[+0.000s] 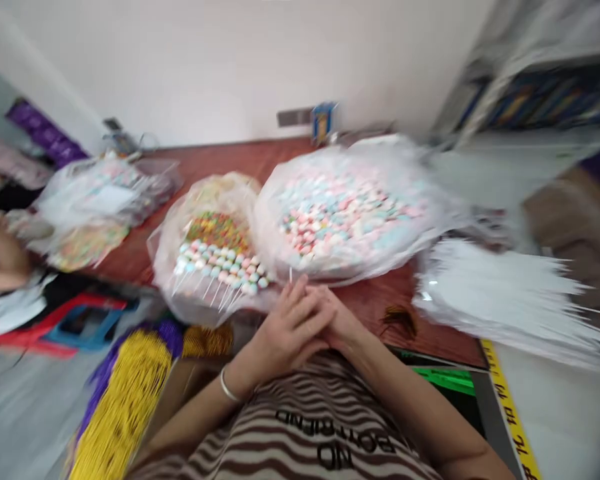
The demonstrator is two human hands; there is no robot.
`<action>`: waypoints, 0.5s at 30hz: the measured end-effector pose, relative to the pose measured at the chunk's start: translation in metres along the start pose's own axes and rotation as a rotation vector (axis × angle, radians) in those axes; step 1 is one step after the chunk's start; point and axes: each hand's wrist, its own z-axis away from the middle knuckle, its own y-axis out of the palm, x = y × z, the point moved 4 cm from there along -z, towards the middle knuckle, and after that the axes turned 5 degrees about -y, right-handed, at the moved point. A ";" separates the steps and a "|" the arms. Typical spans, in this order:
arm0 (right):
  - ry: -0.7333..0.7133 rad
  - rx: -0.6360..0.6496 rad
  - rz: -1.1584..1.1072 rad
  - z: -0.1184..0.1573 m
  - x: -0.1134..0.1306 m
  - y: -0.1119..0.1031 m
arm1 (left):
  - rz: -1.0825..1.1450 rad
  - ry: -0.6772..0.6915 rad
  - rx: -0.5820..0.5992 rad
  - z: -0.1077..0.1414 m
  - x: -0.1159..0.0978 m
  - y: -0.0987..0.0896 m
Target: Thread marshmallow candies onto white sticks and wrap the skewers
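Note:
My left hand (287, 327), with a pale bracelet at the wrist, and my right hand (337, 320) are pressed together at the table's front edge. The left fingers lie curled over the right ones and hide what is between them. Just above the left fingertips a short white stick (291, 274) shows; whether it is held I cannot tell. Left of my hands, small pastel balls on white sticks (225, 267) lie in rows on an open plastic bag (173, 300), beside orange-green ones (220, 230). Right ahead is a big clear bag of loose pastel balls (325, 220).
White sticks (495, 287) in clear plastic lie at right, overhanging the red table (150, 257). More bags (100, 193) lie at far left, near another person's arm (3, 257). Yellow cords (125, 400) hang at lower left. A small blue box (323, 123) stands by the wall.

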 end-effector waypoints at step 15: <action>0.021 0.560 0.243 0.013 -0.023 0.064 | -0.175 -1.668 0.248 0.269 0.058 -0.056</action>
